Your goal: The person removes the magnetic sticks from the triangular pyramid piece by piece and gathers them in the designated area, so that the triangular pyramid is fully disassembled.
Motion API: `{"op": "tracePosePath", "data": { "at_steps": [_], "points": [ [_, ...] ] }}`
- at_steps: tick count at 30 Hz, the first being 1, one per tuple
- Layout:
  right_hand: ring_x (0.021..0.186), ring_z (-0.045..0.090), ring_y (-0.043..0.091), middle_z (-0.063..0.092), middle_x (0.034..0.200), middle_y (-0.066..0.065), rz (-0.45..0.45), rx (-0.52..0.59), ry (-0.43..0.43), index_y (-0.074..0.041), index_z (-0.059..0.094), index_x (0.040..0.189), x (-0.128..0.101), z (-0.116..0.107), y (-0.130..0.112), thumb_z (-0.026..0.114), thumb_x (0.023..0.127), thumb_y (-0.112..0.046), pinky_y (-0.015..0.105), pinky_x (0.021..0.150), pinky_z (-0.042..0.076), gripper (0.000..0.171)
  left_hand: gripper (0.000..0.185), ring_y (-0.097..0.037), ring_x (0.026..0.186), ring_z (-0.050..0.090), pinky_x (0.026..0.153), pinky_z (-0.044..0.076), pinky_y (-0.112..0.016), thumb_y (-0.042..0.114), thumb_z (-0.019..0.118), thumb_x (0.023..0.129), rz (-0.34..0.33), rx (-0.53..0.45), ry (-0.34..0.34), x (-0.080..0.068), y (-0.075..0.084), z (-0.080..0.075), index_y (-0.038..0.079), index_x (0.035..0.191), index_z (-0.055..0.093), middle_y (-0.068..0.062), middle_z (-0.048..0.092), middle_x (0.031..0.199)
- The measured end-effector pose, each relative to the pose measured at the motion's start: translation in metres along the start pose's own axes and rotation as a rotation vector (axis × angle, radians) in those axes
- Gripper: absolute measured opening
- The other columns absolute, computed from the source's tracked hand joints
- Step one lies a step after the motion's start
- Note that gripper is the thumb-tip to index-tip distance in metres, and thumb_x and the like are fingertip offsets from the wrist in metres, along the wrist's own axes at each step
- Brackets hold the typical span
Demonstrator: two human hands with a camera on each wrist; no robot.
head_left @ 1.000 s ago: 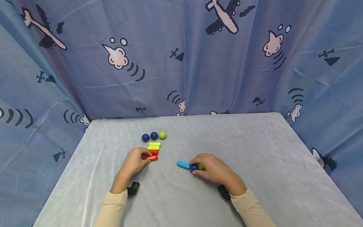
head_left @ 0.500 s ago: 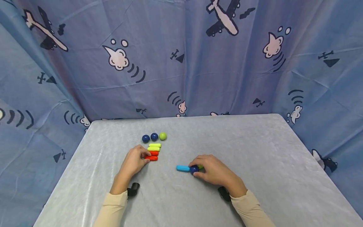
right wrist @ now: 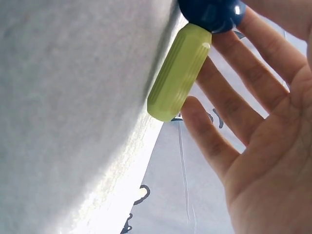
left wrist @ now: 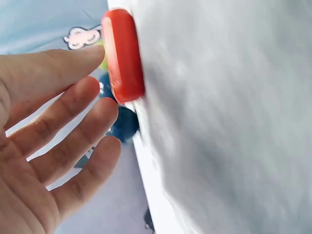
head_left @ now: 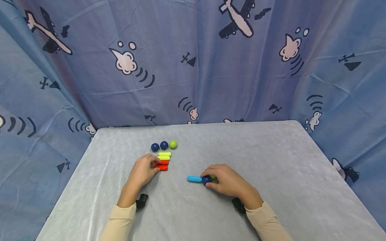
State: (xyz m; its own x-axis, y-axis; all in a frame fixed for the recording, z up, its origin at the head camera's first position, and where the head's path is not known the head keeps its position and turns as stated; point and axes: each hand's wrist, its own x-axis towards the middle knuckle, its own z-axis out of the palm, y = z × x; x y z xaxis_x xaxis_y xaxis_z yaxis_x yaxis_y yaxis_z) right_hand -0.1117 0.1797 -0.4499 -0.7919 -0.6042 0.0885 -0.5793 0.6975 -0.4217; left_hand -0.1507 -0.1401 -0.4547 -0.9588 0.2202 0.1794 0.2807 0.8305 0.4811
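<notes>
My right hand [head_left: 226, 179] pinches a dark blue ball [head_left: 206, 180] between thumb and fingers, just over the table. A light blue rod [head_left: 194, 179] meets the ball's left side. Against its other side is a ribbed olive-green rod [right wrist: 179, 73], mostly covered by the hand in the head view. My left hand [head_left: 143, 170] stays at the left ends of two red rods, its thumb by the nearer red rod [head_left: 163, 168] and its fingers loosely spread. The farther red rod [head_left: 164, 162] lies just behind, partly under the fingers.
Two yellow rods [head_left: 164, 156] lie beyond the red ones. Farther back, two dark blue balls [head_left: 159, 146] and a green ball [head_left: 173, 144] form a row. A pale cloth covers the table [head_left: 256, 150], with a printed curtain [head_left: 169, 67] behind.
The light blue rod has swung from slanted to nearly level at the ball. The nearer red rod now lies straight beside the other, and my left fingers have loosened around it.
</notes>
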Motion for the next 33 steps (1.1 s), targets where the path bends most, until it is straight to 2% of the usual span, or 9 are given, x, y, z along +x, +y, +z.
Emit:
{"op": "tracePosePath", "data": {
  "at_steps": [4, 9, 13, 17, 25, 33],
  "points": [
    [0.103, 0.065, 0.009, 0.071, 0.110, -0.010, -0.009, 0.006, -0.010, -0.022, 0.073, 0.115, 0.001, 0.001, -0.001, 0.077, 0.088, -0.029, 0.042, 0.093, 0.051, 0.029, 0.020, -0.017, 0.080, 0.063, 0.073, 0.051, -0.032, 0.006, 0.084, 0.076, 0.047, -0.066, -0.044, -0.003, 0.020, 0.004, 0.009, 0.095, 0.077, -0.002, 0.070, 0.089],
    [0.102, 0.065, 0.007, 0.071, 0.110, -0.011, -0.017, 0.028, -0.031, -0.024, 0.073, 0.114, 0.004, 0.002, -0.003, 0.076, 0.088, -0.030, 0.041, 0.092, 0.051, 0.027, 0.017, -0.014, 0.081, 0.065, 0.072, 0.052, -0.026, 0.011, 0.082, 0.081, 0.154, -0.170, -0.170, -0.009, 0.056, 0.020, 0.011, 0.097, 0.077, 0.000, 0.072, 0.091],
    [0.101, 0.066, 0.008, 0.072, 0.109, -0.012, -0.036, 0.032, -0.021, -0.024, 0.073, 0.114, 0.005, 0.002, -0.005, 0.077, 0.088, -0.028, 0.040, 0.089, 0.051, 0.027, 0.016, -0.015, 0.083, 0.064, 0.072, 0.051, -0.025, 0.013, 0.081, 0.082, 0.233, -0.135, -0.222, -0.012, 0.073, 0.033, 0.013, 0.097, 0.077, 0.001, 0.071, 0.092],
    [0.103, 0.066, 0.008, 0.072, 0.110, -0.012, -0.052, 0.051, -0.022, -0.024, 0.073, 0.114, 0.005, 0.001, -0.005, 0.077, 0.087, -0.027, 0.040, 0.090, 0.051, 0.027, 0.015, -0.015, 0.080, 0.063, 0.070, 0.049, -0.023, 0.015, 0.081, 0.083, 0.259, -0.112, -0.233, -0.015, 0.077, 0.041, 0.013, 0.096, 0.077, 0.000, 0.070, 0.090],
    [0.103, 0.067, 0.009, 0.073, 0.110, -0.011, -0.036, 0.081, -0.014, -0.021, 0.074, 0.114, 0.005, 0.000, -0.001, 0.078, 0.087, -0.027, 0.038, 0.093, 0.052, 0.028, 0.011, -0.015, 0.076, 0.062, 0.067, 0.046, -0.020, 0.013, 0.080, 0.083, 0.254, -0.145, -0.258, -0.015, 0.076, 0.044, 0.012, 0.094, 0.078, 0.000, 0.070, 0.086],
    [0.102, 0.067, 0.011, 0.073, 0.110, -0.010, -0.032, 0.077, -0.028, -0.020, 0.074, 0.114, 0.005, -0.001, -0.003, 0.076, 0.088, -0.030, 0.040, 0.093, 0.051, 0.028, 0.010, -0.012, 0.073, 0.061, 0.065, 0.045, -0.019, 0.012, 0.083, 0.080, 0.251, -0.150, -0.236, -0.016, 0.076, 0.048, 0.013, 0.089, 0.079, 0.002, 0.069, 0.082]
  ]
}}
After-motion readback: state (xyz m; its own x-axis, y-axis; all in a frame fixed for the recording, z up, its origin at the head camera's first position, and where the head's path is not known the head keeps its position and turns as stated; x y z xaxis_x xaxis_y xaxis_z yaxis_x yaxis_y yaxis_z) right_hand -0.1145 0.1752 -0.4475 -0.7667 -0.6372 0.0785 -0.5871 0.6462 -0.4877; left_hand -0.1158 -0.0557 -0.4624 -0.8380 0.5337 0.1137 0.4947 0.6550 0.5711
